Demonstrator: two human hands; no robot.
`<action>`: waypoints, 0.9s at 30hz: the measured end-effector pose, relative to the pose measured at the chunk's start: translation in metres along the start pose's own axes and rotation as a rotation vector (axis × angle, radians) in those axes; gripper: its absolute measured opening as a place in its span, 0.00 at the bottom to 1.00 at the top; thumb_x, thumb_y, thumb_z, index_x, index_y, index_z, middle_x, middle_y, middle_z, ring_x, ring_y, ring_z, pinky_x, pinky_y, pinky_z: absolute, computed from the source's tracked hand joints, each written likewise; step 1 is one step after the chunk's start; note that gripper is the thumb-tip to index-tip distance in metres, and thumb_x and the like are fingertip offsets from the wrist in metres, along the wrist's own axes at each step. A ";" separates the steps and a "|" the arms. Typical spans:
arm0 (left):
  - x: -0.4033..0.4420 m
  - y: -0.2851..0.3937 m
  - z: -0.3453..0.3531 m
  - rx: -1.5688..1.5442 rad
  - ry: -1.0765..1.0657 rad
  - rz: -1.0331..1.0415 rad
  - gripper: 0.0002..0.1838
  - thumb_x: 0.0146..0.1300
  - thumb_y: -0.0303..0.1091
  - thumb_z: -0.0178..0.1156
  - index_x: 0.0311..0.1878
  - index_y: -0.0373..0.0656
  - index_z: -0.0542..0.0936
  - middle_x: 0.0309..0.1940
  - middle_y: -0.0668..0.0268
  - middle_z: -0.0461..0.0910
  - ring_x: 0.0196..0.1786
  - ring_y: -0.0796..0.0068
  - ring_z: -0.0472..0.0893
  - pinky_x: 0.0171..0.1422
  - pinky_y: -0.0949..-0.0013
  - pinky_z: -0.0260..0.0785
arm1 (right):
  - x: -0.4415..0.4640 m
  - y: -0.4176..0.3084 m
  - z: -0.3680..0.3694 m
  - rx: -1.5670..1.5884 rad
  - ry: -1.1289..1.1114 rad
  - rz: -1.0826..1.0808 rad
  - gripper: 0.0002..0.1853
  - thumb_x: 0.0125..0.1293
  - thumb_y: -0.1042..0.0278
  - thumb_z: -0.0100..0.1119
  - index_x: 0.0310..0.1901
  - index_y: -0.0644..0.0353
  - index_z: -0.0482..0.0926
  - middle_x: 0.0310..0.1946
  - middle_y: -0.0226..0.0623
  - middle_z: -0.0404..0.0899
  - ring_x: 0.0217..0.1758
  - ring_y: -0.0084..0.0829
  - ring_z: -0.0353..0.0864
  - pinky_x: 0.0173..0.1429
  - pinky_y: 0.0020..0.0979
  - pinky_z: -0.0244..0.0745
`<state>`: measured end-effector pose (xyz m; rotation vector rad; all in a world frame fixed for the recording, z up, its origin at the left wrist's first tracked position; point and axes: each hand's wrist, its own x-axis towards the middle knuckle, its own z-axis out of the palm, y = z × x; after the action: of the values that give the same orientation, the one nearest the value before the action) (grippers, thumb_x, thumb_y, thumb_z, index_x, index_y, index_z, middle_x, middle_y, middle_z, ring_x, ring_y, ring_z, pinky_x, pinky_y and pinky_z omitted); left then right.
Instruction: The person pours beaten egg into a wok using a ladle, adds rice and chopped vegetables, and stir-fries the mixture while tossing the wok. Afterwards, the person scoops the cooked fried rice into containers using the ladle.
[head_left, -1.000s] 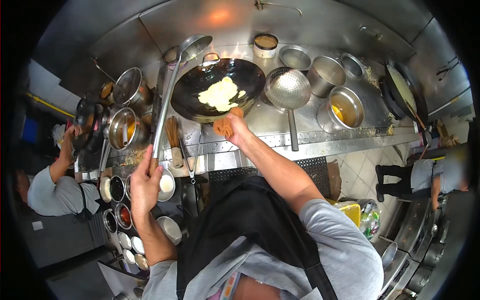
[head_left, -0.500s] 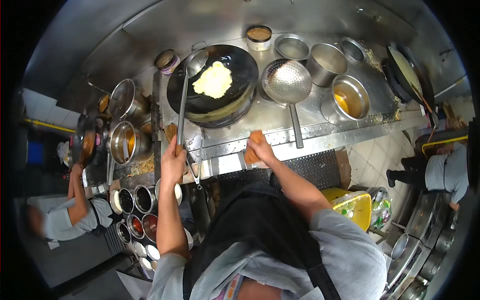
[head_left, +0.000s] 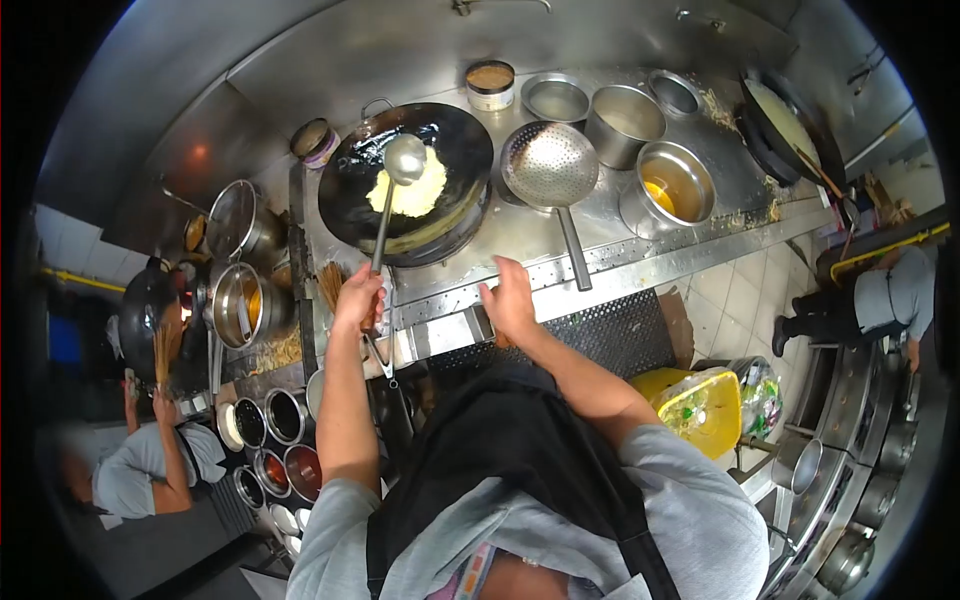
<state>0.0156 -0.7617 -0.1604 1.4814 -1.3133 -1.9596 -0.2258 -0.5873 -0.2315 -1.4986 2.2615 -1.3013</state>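
Observation:
A long-handled ladle (head_left: pixel 404 160) is held by its wooden grip in my left hand (head_left: pixel 360 300), whose fingers are wrapped round it. Its bowl hangs over pale yellow egg (head_left: pixel 425 195) in the black wok (head_left: pixel 460 150) and hides part of the egg. My right hand (head_left: pixel 512 303), thumb and fingers apart, is over the counter's front edge, right of the wok. Partly hidden below that hand is a bit of orange cloth (head_left: pixel 502 340). A bamboo brush (head_left: pixel 331 287) and metal tongs (head_left: pixel 385 350) lie beside my left hand.
A perforated strainer (head_left: pixel 550 165) rests right of the wok, near a pot of yellow liquid (head_left: pixel 690 185). Seasoning bowls (head_left: pixel 285 417) stand at lower left. One co-worker (head_left: pixel 150 465) is at far left, another (head_left: pixel 885 295) at far right. A yellow bin (head_left: pixel 738 410) stands below the counter.
The ladle has swung from left of the wok to over the egg. My right hand has left the wok's rim and opened, letting go of the orange cloth.

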 end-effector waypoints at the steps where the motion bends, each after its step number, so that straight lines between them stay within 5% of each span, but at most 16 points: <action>1: 0.003 -0.003 0.003 0.104 0.054 0.003 0.27 0.70 0.33 0.55 0.72 0.47 0.68 0.22 0.72 0.73 0.15 0.79 0.70 0.18 0.72 0.63 | 0.016 -0.019 0.002 0.033 -0.007 -0.119 0.26 0.60 0.68 0.67 0.60 0.65 0.73 0.54 0.51 0.76 0.60 0.52 0.73 0.68 0.47 0.66; 4: -0.025 -0.010 0.017 0.402 0.224 0.212 0.29 0.70 0.34 0.54 0.75 0.46 0.66 0.22 0.72 0.74 0.16 0.79 0.70 0.18 0.72 0.63 | 0.065 -0.063 0.024 0.071 -0.096 -0.318 0.17 0.62 0.66 0.65 0.51 0.63 0.81 0.51 0.46 0.80 0.59 0.47 0.75 0.65 0.46 0.68; 7: -0.055 -0.019 -0.013 0.682 0.310 0.340 0.31 0.66 0.30 0.57 0.74 0.43 0.67 0.28 0.58 0.81 0.25 0.62 0.79 0.34 0.63 0.73 | 0.094 -0.073 0.053 -0.236 -0.545 -0.214 0.14 0.64 0.60 0.64 0.45 0.59 0.84 0.49 0.43 0.82 0.59 0.44 0.76 0.61 0.46 0.70; 10: -0.139 0.031 -0.026 0.907 0.256 0.301 0.31 0.62 0.27 0.60 0.70 0.41 0.71 0.38 0.48 0.84 0.39 0.53 0.84 0.51 0.60 0.74 | 0.094 -0.084 0.050 -0.292 -0.561 -0.201 0.13 0.65 0.56 0.61 0.40 0.57 0.86 0.45 0.40 0.83 0.57 0.43 0.77 0.57 0.45 0.72; 11: -0.169 0.050 -0.032 0.964 0.217 0.276 0.31 0.61 0.28 0.61 0.70 0.42 0.71 0.40 0.47 0.84 0.41 0.52 0.85 0.52 0.60 0.75 | 0.083 -0.086 0.040 -0.207 -0.338 -0.309 0.10 0.63 0.58 0.63 0.35 0.54 0.85 0.40 0.35 0.83 0.51 0.42 0.78 0.53 0.46 0.73; 15: -0.221 0.078 -0.047 1.172 0.071 0.263 0.31 0.62 0.31 0.64 0.70 0.43 0.71 0.45 0.49 0.84 0.47 0.50 0.85 0.53 0.58 0.74 | 0.060 -0.113 -0.006 -0.149 -0.268 -0.371 0.07 0.60 0.61 0.67 0.32 0.54 0.84 0.35 0.35 0.81 0.45 0.41 0.77 0.47 0.46 0.72; 19: -0.180 0.051 -0.023 1.261 0.143 0.388 0.30 0.63 0.36 0.62 0.69 0.48 0.72 0.38 0.49 0.85 0.43 0.44 0.83 0.49 0.48 0.74 | 0.061 -0.110 0.012 -0.117 -0.236 -0.327 0.08 0.60 0.61 0.66 0.30 0.56 0.82 0.34 0.37 0.80 0.46 0.42 0.77 0.47 0.47 0.72; 27: -0.198 0.003 -0.016 1.160 0.366 0.456 0.31 0.61 0.30 0.63 0.70 0.53 0.72 0.36 0.50 0.84 0.41 0.44 0.83 0.46 0.48 0.74 | -0.043 -0.067 -0.024 -0.062 -0.320 -0.387 0.05 0.60 0.65 0.66 0.30 0.56 0.83 0.34 0.35 0.78 0.46 0.39 0.76 0.49 0.44 0.68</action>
<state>0.1065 -0.6259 -0.0477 1.5863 -2.4597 -0.5187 -0.1706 -0.5475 -0.1830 -2.0728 1.8895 -0.9804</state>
